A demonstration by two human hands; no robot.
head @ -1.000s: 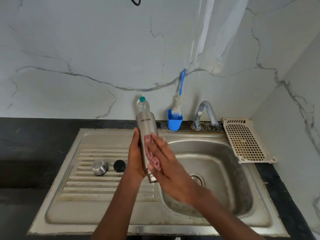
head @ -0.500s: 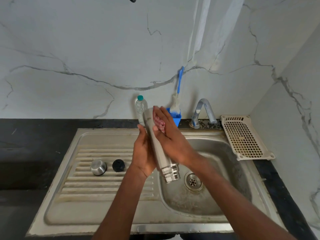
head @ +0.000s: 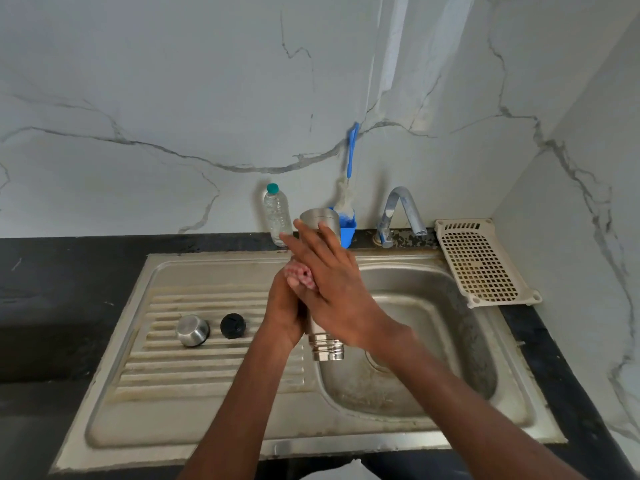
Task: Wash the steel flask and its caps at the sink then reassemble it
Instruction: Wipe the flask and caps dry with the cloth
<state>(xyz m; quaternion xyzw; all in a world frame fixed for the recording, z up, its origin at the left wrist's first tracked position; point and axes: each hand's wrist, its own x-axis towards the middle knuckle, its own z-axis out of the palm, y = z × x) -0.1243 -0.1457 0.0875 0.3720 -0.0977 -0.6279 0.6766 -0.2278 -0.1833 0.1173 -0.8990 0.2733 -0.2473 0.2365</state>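
Head view, left to right: black counter [head: 52, 271] around a steel sink unit [head: 207, 427]; on the ribbed drainboard [head: 173, 368] a steel cap [head: 192, 330] lies tilted, with a black inner cap [head: 233, 326] just beside it on its right, the two apart from each other and clear of the hands; clear plastic bottle [head: 277, 214] with a teal lid stands upright at the back wall; left hand [head: 284, 311] wraps the steel flask [head: 327, 346] from its left side, fingers curled round the body; flask held inverted and tilted, base up near the blue holder [head: 347, 233], threaded neck down over the left edge of the basin [head: 433, 341]; right hand [head: 332, 292] lies across the flask's front with fingers straight and spread, pressing on it, grasping nothing; blue-handled brush [head: 351, 157] stands in the holder; tap [head: 403, 211] right of that, no water visible from the spout; cream perforated tray [head: 481, 265] on the counter at far right.
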